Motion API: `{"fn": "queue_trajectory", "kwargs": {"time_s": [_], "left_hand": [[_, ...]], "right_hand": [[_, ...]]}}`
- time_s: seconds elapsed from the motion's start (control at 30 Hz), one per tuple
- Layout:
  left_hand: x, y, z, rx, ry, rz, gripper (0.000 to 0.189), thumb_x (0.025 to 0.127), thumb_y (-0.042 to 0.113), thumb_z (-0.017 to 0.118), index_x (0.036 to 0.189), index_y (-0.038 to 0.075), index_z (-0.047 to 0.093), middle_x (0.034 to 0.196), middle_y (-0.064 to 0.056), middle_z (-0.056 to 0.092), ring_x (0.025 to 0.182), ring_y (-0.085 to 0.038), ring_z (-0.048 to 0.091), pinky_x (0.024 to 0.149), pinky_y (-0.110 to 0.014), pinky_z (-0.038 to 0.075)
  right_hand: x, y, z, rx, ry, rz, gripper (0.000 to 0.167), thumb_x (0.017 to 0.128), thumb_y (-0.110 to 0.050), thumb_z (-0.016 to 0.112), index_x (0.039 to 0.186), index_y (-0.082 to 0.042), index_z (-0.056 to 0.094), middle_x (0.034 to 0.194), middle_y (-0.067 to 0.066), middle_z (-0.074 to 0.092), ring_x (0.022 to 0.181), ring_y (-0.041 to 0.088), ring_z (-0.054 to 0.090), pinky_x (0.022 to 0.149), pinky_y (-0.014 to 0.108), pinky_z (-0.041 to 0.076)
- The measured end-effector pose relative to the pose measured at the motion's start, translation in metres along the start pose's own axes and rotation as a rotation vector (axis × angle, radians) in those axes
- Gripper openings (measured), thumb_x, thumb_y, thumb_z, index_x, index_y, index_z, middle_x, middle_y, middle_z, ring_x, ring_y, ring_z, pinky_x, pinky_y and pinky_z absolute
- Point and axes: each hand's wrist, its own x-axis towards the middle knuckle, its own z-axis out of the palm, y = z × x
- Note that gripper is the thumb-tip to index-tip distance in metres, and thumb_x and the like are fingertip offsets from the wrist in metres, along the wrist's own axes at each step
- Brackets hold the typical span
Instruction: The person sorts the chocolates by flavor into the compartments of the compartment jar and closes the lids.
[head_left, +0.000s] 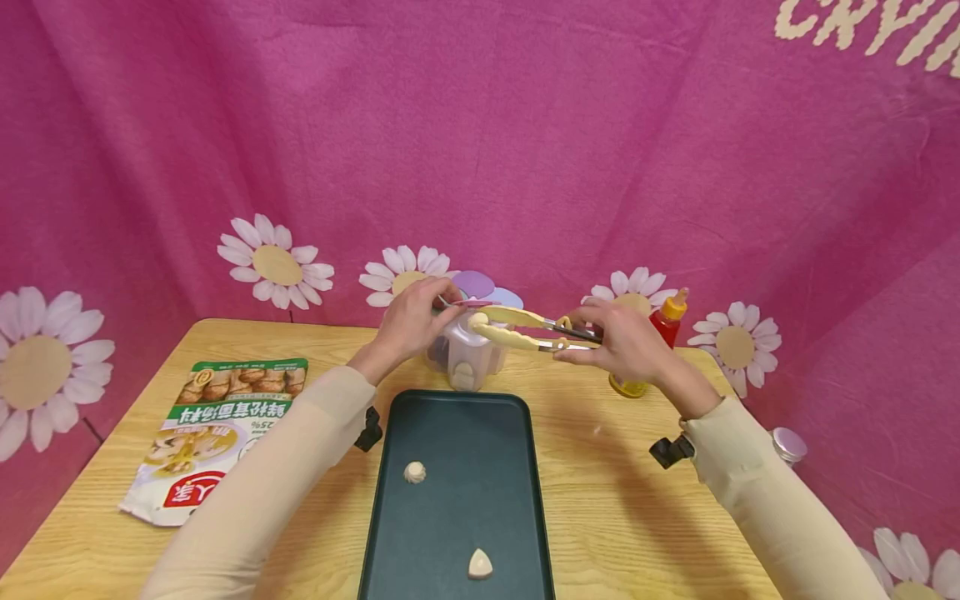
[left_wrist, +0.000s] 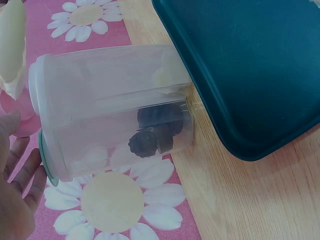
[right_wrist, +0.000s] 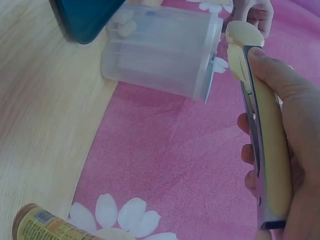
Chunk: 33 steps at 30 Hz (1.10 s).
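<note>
My left hand (head_left: pixel 412 321) pinches the raised pink lid (left_wrist: pixel 22 115) of a clear plastic container (head_left: pixel 467 358); its lower fingers reach beside the green lid (left_wrist: pixel 47 160) in the left wrist view. Gripped in my right hand (head_left: pixel 622 342) are cream-tipped tongs (head_left: pixel 517 317), pointing left over the container top. A small cream-coloured piece (head_left: pixel 477 321) sits at their tips. Dark pieces (left_wrist: pixel 160 120) lie at the bottom of one compartment. Pale pieces (right_wrist: pixel 127 27) show in another. Purple (head_left: pixel 474 284) and blue (head_left: pixel 507 297) lids stand up behind.
A dark tray (head_left: pixel 465 517) lies in front, bearing a swirled white piece (head_left: pixel 415 472) and a triangular one (head_left: pixel 480 565). Left is a food pouch (head_left: pixel 217 433). Right stand a red bottle (head_left: pixel 667 321) and a silver-lidded jar (head_left: pixel 789 444). A pink cloth (head_left: pixel 480 150) hangs behind.
</note>
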Motion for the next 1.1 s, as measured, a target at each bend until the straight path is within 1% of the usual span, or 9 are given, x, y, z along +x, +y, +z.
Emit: {"fn": "queue_trajectory", "kwargs": {"time_s": [0.23,0.33,0.43,0.53,0.63,0.7,0.77,0.87,1.1], "left_hand": [[0.0,0.0,0.0,0.002,0.008,0.006,0.017,0.098,0.021,0.076,0.11,0.011,0.07,0.112,-0.01,0.074,0.104,-0.027,0.071,0.092,-0.041,0.062],[-0.001,0.0,-0.001,-0.001,0.009,0.005,0.016,0.098,0.021,0.076,0.11,0.011,0.07,0.111,-0.01,0.074,0.103,-0.026,0.071,0.091,-0.041,0.061],[-0.001,0.0,-0.001,-0.005,0.008,0.005,0.016,0.098,0.021,0.076,0.11,0.011,0.071,0.11,-0.01,0.074,0.102,-0.026,0.07,0.09,-0.041,0.061],[-0.001,0.0,-0.001,-0.005,0.006,0.009,0.016,0.098,0.02,0.076,0.11,0.011,0.071,0.11,-0.01,0.074,0.102,-0.026,0.07,0.09,-0.041,0.061],[0.0,-0.001,0.0,-0.001,0.003,0.014,0.017,0.098,0.021,0.076,0.111,0.011,0.071,0.11,-0.01,0.074,0.102,-0.026,0.07,0.091,-0.041,0.061],[0.0,-0.001,0.0,0.001,0.001,0.014,0.018,0.098,0.021,0.076,0.112,0.011,0.071,0.111,-0.01,0.074,0.103,-0.026,0.07,0.092,-0.041,0.061],[0.0,-0.001,0.0,0.002,-0.002,0.009,0.018,0.098,0.021,0.076,0.112,0.011,0.071,0.112,-0.01,0.074,0.104,-0.027,0.07,0.093,-0.041,0.061],[0.0,-0.001,0.0,0.0,-0.006,0.001,0.019,0.098,0.021,0.076,0.114,0.011,0.07,0.113,-0.01,0.074,0.105,-0.027,0.07,0.094,-0.042,0.061],[0.0,-0.002,0.0,0.0,-0.006,0.007,0.019,0.098,0.02,0.076,0.114,0.011,0.07,0.114,-0.01,0.074,0.106,-0.027,0.07,0.094,-0.042,0.061]], "right_hand": [[0.001,0.001,0.002,-0.011,-0.011,0.011,0.059,0.078,-0.043,0.092,0.123,-0.008,0.076,0.104,0.006,0.075,0.079,0.016,0.055,0.065,0.027,0.043],[-0.003,0.0,0.001,-0.013,-0.02,0.015,0.062,0.077,-0.045,0.093,0.124,-0.009,0.076,0.106,0.006,0.075,0.079,0.016,0.055,0.065,0.027,0.043],[-0.01,-0.004,-0.003,-0.012,-0.025,0.017,0.06,0.077,-0.045,0.093,0.122,-0.009,0.076,0.105,0.006,0.074,0.08,0.016,0.055,0.064,0.027,0.043],[-0.021,-0.008,-0.008,-0.015,-0.028,0.018,0.06,0.076,-0.045,0.093,0.121,-0.009,0.076,0.108,0.006,0.073,0.08,0.014,0.056,0.065,0.027,0.046],[-0.034,-0.013,-0.011,-0.037,-0.038,0.006,0.06,0.076,-0.048,0.093,0.12,-0.01,0.076,0.106,0.005,0.072,0.079,0.012,0.056,0.063,0.025,0.047],[-0.043,-0.016,-0.012,-0.071,-0.041,-0.008,0.061,0.075,-0.049,0.093,0.12,-0.012,0.076,0.101,0.002,0.069,0.076,0.01,0.053,0.061,0.023,0.044],[-0.051,-0.019,-0.013,-0.102,-0.049,-0.028,0.061,0.074,-0.052,0.093,0.118,-0.014,0.076,0.094,-0.002,0.064,0.072,0.007,0.049,0.057,0.021,0.039],[-0.064,-0.023,-0.011,-0.128,-0.057,-0.049,0.06,0.073,-0.055,0.092,0.117,-0.016,0.077,0.09,-0.007,0.061,0.069,0.003,0.045,0.055,0.019,0.036],[-0.094,-0.037,0.001,-0.124,-0.098,-0.115,0.057,0.075,-0.062,0.088,0.112,-0.02,0.077,0.092,-0.011,0.064,0.071,-0.003,0.045,0.058,0.017,0.039]]}}
